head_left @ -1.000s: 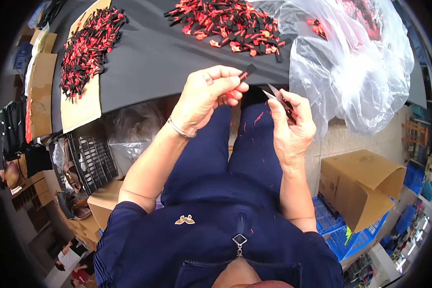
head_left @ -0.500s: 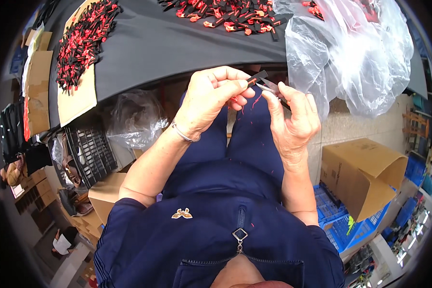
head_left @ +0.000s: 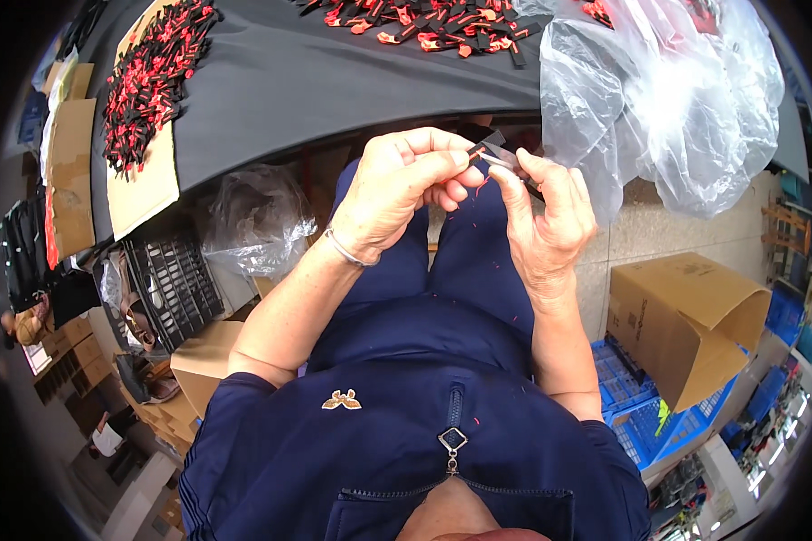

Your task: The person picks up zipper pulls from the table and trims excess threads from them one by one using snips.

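My left hand (head_left: 390,187) pinches a small black fabric tab with red-orange stitching (head_left: 491,142) between thumb and fingers, its dark end sticking out to the right. Small silver thread snips (head_left: 503,161) sit in my right hand (head_left: 550,212), gripped between thumb and fingers. Their blades meet the tab just beyond my left fingertips. Red thread ends hang under the tab, and bits of red thread lie on my dark blue trousers (head_left: 406,261). What the curled lower fingers of my left hand hold is hidden.
On the dark-covered table (head_left: 316,86), a heap of black-and-red tabs (head_left: 158,86) lies on cardboard at left. Another heap (head_left: 442,25) lies farther back. Clear plastic bags (head_left: 659,99) hang over the right edge. A cardboard box (head_left: 681,320) sits on blue crates (head_left: 645,419) at right.
The snips' blades, spread apart before, are now closer together at the tab. My right hand has shifted slightly left. The left hand keeps its pinch on the tab.
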`<state>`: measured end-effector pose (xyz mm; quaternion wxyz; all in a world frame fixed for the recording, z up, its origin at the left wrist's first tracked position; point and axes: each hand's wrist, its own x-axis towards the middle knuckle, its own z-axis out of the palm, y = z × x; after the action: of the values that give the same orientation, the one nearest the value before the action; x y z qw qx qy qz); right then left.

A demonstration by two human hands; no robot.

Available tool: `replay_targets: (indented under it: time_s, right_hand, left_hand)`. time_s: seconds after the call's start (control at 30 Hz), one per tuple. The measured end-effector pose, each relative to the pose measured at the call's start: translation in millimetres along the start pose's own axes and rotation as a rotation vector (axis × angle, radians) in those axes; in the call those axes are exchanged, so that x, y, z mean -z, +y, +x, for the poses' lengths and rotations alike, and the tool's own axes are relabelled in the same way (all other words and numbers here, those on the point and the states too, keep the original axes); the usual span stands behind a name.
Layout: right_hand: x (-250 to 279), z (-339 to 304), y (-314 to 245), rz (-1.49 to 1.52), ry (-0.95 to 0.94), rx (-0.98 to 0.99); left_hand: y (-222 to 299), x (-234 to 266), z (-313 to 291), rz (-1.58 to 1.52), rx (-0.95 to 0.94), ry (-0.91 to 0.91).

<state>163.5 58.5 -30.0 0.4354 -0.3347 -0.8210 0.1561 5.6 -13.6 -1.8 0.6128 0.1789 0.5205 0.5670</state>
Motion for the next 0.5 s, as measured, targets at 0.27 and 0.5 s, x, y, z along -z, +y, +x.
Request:
replay_targets:
  time_s: [0.27,0.5]
  right_hand:
    - [-1.6,-0.5,-4.5,0.077,-0.058,-0.165]
    - [2.0,7.1,-9.3,0.995,-0.284,-0.98]
  left_hand:
    - [-10.8,0.8,3.5,-0.145,0.013,-0.009]
    - [-19.9,-9.8,0.7,-0.086,-0.013,-0.011]
